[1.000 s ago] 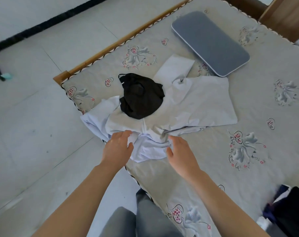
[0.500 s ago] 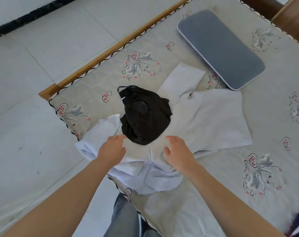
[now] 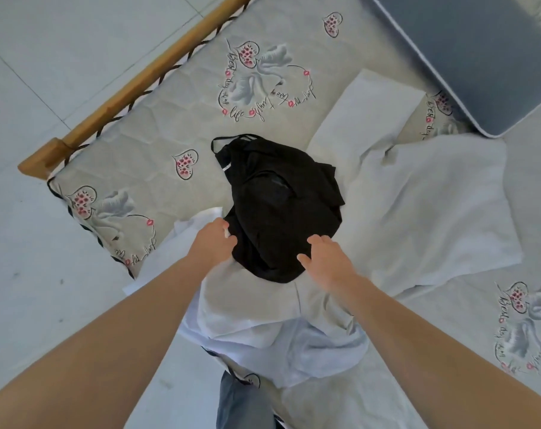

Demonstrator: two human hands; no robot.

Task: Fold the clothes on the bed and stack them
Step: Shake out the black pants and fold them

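Between the left hand (image 3: 215, 243) and right hand (image 3: 326, 263) lies the black garment (image 3: 281, 209) on the white shirt (image 3: 417, 212) — both hands open, touching its edges; grabbing carelessly could drag the shirt too.

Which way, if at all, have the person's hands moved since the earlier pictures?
Yes. Both the left hand and the right hand have moved forward, from the pale shirt's near hem up to the black garment.
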